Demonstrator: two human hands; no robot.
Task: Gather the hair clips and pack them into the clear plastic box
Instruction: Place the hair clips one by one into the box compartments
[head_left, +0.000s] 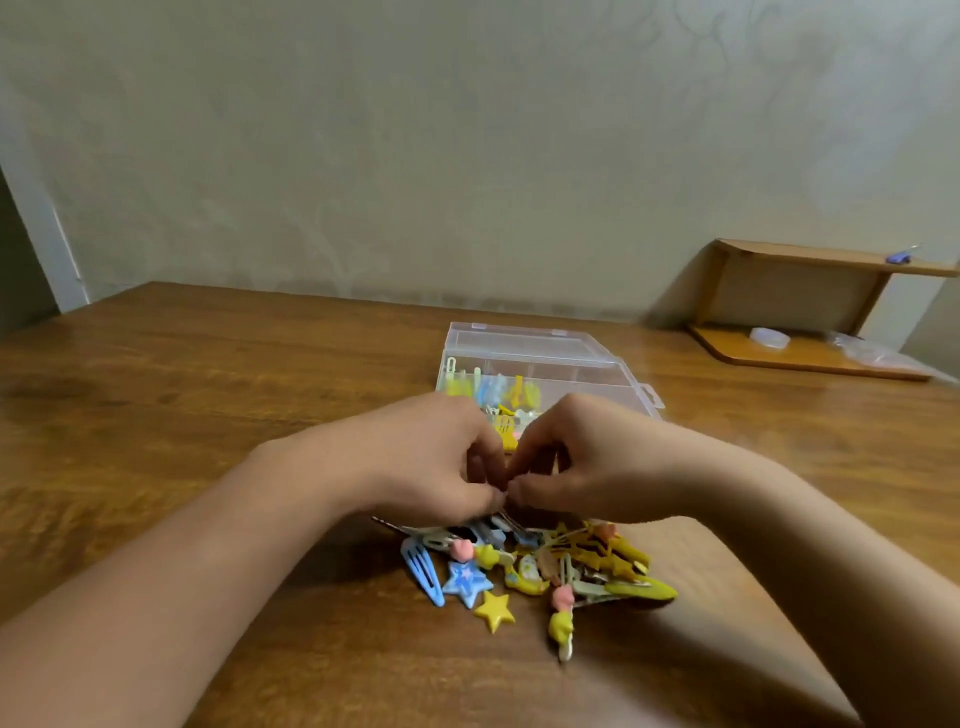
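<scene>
A pile of hair clips (540, 566) lies on the wooden table (208, 395) in front of me: blue snap clips, a blue star, a yellow star, yellow and pink pieces. My left hand (431, 457) and my right hand (576, 462) meet just above the pile's far edge, fingers curled and fingertips pressed together. What they pinch is hidden between the fingers. Behind the hands stands the clear plastic box (545, 364), lid open, with several yellow and blue clips inside.
A low wooden shelf (800, 312) stands at the back right against the wall, with a small clear item on its base and a small blue thing on top. A door frame shows at far left.
</scene>
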